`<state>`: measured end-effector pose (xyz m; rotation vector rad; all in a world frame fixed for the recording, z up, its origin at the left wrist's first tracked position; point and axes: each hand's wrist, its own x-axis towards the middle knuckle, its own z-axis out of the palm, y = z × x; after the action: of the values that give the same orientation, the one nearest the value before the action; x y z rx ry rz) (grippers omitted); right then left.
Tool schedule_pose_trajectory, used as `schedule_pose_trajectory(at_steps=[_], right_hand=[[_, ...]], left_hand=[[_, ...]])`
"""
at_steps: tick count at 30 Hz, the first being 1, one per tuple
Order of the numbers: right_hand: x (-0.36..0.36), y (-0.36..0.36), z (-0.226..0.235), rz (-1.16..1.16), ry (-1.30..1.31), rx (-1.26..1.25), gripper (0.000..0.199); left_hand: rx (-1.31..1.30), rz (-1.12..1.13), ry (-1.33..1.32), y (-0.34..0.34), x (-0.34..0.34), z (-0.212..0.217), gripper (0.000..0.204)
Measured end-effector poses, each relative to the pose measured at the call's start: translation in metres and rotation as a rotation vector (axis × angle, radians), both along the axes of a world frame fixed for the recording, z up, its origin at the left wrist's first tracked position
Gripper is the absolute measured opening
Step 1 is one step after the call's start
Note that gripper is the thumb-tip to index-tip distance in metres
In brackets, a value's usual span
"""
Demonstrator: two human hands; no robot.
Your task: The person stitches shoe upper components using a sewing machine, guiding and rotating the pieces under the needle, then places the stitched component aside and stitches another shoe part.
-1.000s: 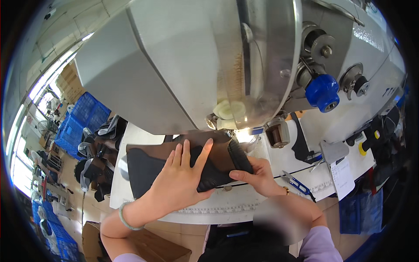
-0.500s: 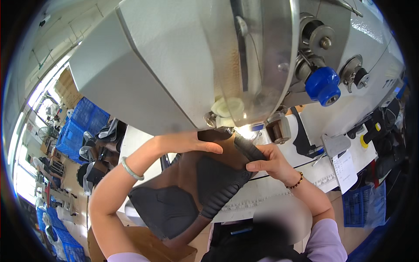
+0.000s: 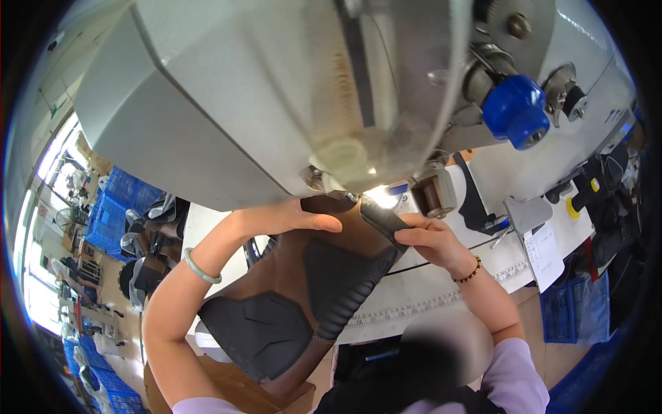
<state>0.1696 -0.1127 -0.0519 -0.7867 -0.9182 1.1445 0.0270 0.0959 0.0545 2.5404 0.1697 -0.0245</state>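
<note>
I hold a brown leather boot upper (image 3: 303,290) with dark grey elastic panels under the head of a large grey sewing machine (image 3: 289,96). My left hand (image 3: 293,219), a green bangle on its wrist, presses flat on the piece's top edge just below the needle area. At the right, my right hand (image 3: 429,240), wearing a bead bracelet, pinches the dark ribbed edge of the piece. The lower part of the upper hangs toward me over the white table's front edge (image 3: 414,310).
A blue knob (image 3: 516,110) and metal fittings stick out of the machine at the upper right. A paper note (image 3: 541,252) lies on the table's right side. Blue crates (image 3: 107,214) and dark shoe parts stand at the left. A cardboard box (image 3: 221,383) sits below.
The boot upper has been turned from lying flat and wide on the table to hanging toward me, its top pushed up under the machine head. My left hand moved from its middle to its top edge.
</note>
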Motion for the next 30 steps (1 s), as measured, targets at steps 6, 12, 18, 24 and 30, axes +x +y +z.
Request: schedule_pose_trajectory(at_steps=[6,12,18,24,30], right_hand=[[0.005,0.0,-0.009,0.044,0.075,0.081,0.034],[0.02,-0.003,-0.001,0.144,-0.111,0.05,0.033],[0.023,0.005,-0.012,0.143,-0.158,-0.001,0.029],[0.016,0.0,0.017,0.155,-0.25,-0.06,0.024],[0.014,0.008,0.024,0.214,-0.297,-0.014,0.023]], left_hand=[[-0.084,-0.073,0.035,0.011,0.003,-0.011,0.065],[-0.024,-0.028,0.068,0.016,0.003,-0.014,0.064],[0.111,-0.026,0.038,0.011,-0.001,-0.006,0.066],[0.242,0.21,0.025,-0.049,-0.026,0.036,0.065],[0.587,0.037,0.03,-0.141,-0.07,0.028,0.078]])
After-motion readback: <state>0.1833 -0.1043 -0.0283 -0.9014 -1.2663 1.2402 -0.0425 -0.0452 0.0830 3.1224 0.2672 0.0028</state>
